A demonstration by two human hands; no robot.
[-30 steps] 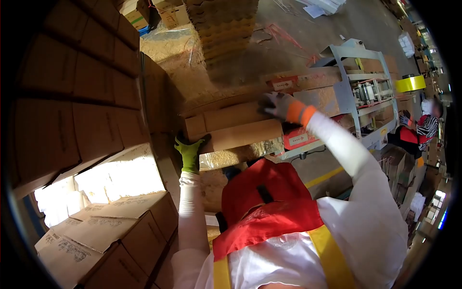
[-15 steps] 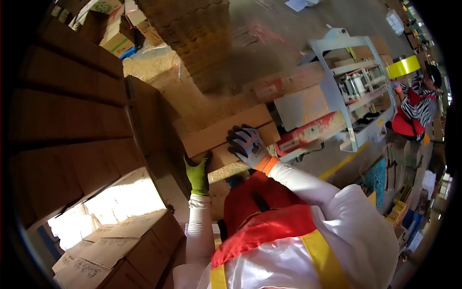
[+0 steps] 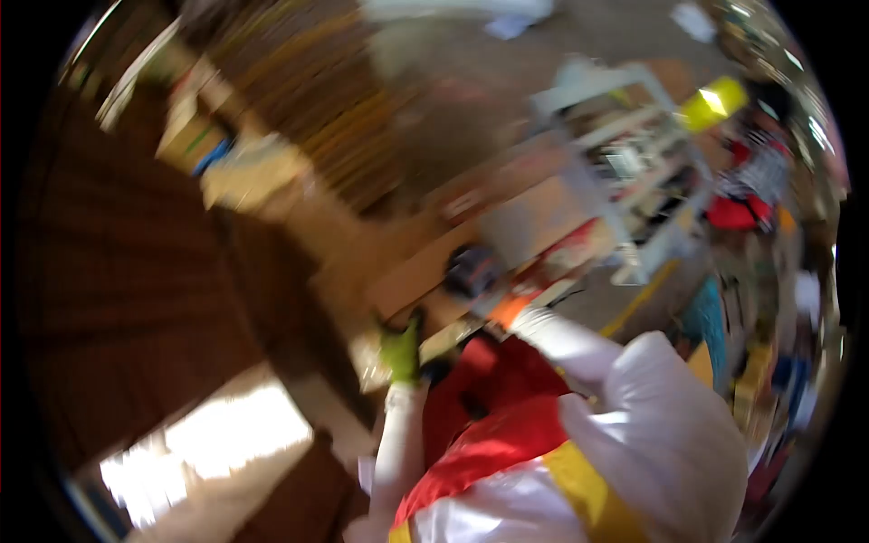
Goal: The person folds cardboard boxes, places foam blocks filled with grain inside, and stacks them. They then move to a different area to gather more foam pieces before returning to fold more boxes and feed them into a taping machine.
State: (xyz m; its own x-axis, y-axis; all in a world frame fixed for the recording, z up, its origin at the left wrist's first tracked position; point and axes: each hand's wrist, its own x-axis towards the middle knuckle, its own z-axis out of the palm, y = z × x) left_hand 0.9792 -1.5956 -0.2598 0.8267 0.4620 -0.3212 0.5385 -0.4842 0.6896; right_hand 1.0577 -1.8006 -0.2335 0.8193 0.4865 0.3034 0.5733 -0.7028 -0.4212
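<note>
Motion blurs the whole head view. A brown cardboard box (image 3: 415,277) lies in front of me, with a seam along its top. My left hand (image 3: 400,351), in a green glove with dark fingertips, is at the box's near left edge, thumb and fingers apart. Over the near right part of the box rests my right hand (image 3: 474,274), in a grey glove with dark fingers and an orange cuff. Its fingers are smeared but look laid over the top. Just right of the box begins the red-sided bed of a machine with a pale metal frame (image 3: 638,258).
A roll of yellow tape (image 3: 712,104) sits on the machine's far side, near another person (image 3: 756,181). Stacked cartons (image 3: 127,271) rise on my left. Ahead stands a tall stack of brown cardboard (image 3: 299,100). A blue crate (image 3: 704,317) is at right.
My view has shifted and blurred. The box has moved right, closer to the machine frame, and both hands have moved along with it.
</note>
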